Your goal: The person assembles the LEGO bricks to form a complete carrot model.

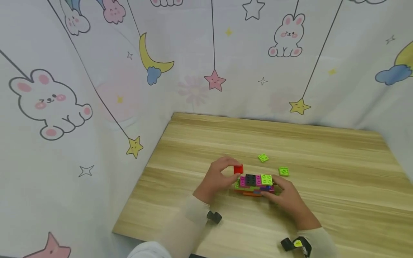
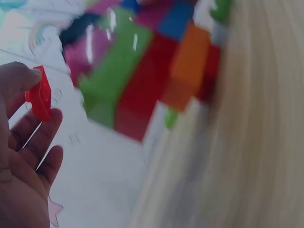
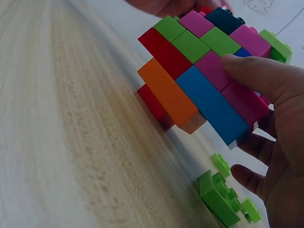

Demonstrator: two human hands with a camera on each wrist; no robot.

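My left hand (image 1: pixel 214 181) pinches a small red brick (image 1: pixel 238 169) between thumb and fingertips, just above the left end of a built stack of toy bricks (image 1: pixel 252 189). In the left wrist view the red brick (image 2: pixel 42 95) shows clearly, apart from the blurred stack (image 2: pixel 142 71). My right hand (image 1: pixel 288 200) grips the stack's right end, its thumb (image 3: pixel 259 71) on the near side. Pink, black and lime bricks form the top of the stack; green, red, blue and orange layers show below in the right wrist view. Some right fingers are hidden behind it.
Behind the stack, two flat lime bricks (image 1: pixel 263 157) lie loose on the wooden table (image 1: pixel 193 143). A larger green brick (image 3: pixel 217 198) lies by the right hand. A white patterned curtain (image 1: pixel 193 53) hangs along the table's back and left sides.
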